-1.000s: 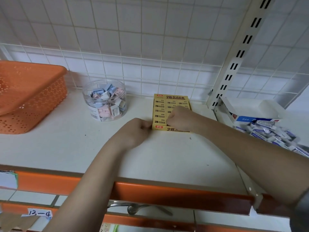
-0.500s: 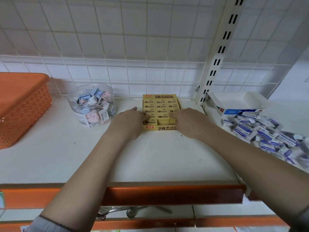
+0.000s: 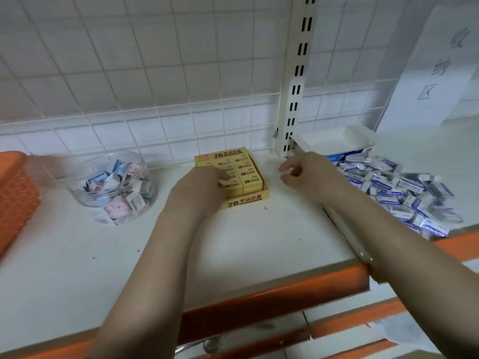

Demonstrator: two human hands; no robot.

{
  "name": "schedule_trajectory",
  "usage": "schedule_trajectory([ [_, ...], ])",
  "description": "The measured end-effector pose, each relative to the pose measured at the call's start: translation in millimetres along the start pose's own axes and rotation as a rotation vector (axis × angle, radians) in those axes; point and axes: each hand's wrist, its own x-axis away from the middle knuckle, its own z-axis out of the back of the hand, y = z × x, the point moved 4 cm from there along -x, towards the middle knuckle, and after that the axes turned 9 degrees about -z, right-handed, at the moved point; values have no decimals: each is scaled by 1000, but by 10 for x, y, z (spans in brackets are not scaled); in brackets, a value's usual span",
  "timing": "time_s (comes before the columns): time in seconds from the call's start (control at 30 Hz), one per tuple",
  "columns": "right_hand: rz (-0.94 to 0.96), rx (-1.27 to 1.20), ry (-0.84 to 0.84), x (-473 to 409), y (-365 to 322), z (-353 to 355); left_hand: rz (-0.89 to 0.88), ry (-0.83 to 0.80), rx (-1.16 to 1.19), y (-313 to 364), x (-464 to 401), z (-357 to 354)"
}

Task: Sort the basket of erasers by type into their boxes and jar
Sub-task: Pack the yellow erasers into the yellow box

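Note:
A yellow 2B box full of yellow erasers stands on the white shelf at the back middle. My left hand lies over the box's left side, fingers touching the erasers. My right hand hovers right of the box, fingers loosely curled, holding nothing. A clear jar of pink and blue erasers stands to the left. The orange basket is at the far left. A heap of blue-and-white erasers lies at the right, in front of an open white box.
A wire grid backs the shelf, with a slotted white upright behind the yellow box. A paper sign hangs at the upper right. The shelf's orange front edge runs below my arms; lower shelves show underneath.
My right hand has lifted off the yellow box and moved to the right. My left hand stays on the box. The view has swung to the right, showing more of the blue-and-white heap.

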Motion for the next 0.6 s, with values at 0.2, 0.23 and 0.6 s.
schedule_trajectory([
  [0.2, -94, -198, 203, 237, 591, 540, -112, 13, 35, 542, -54, -123],
  [0.23, -103, -253, 248, 274, 694, 632, -136, 9, 48, 674, -70, -168],
  [0.6, 7, -171, 180, 206, 1759, 1404, -153, 117, 128, 1741, -203, -649],
])
